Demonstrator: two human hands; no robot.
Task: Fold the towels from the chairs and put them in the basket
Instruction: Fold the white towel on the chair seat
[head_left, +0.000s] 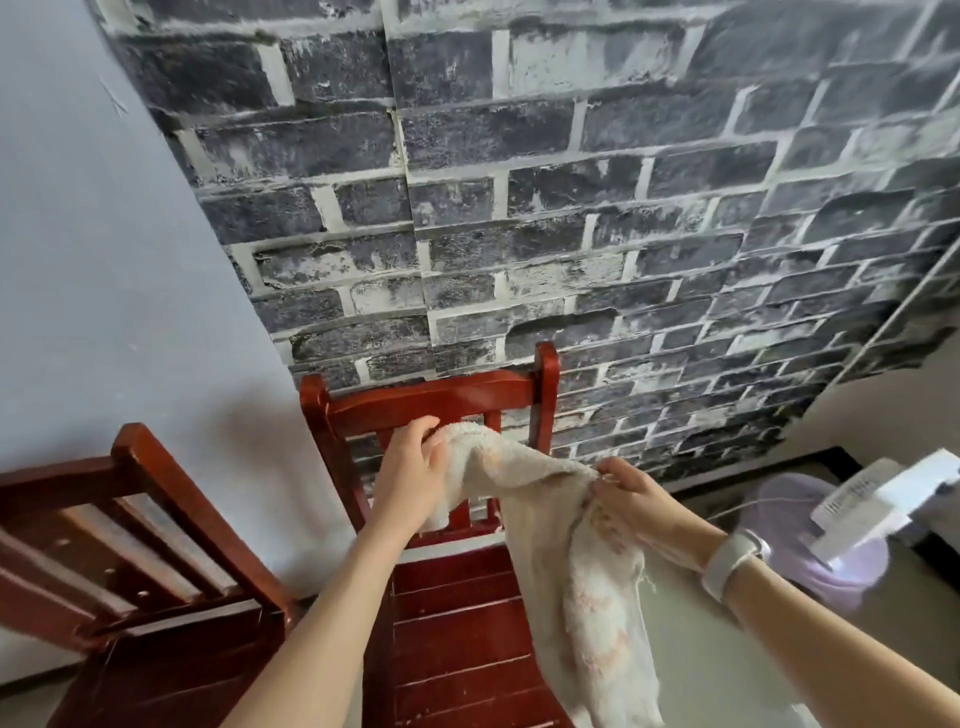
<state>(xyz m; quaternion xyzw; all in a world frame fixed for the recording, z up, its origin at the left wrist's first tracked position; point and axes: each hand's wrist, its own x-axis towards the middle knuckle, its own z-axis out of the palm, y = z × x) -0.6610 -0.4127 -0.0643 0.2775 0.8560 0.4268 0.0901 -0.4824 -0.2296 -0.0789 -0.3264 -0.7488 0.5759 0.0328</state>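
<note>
A cream towel (582, 561) with faint pink marks hangs in the air in front of a red wooden chair (457, 613). My left hand (410, 467) grips its upper left corner just below the chair's top rail. My right hand (634, 493) pinches the towel's upper edge further right, a white band on that wrist. The towel's free end drops down past the chair seat toward the bottom of the view. No basket is in view.
A second red wooden chair (135, 545) stands at the left, turned at an angle. A lilac round object (826, 545) with a white device (883, 504) over it sits on the floor at right. A brick-pattern wall (519, 208) rises behind the chairs.
</note>
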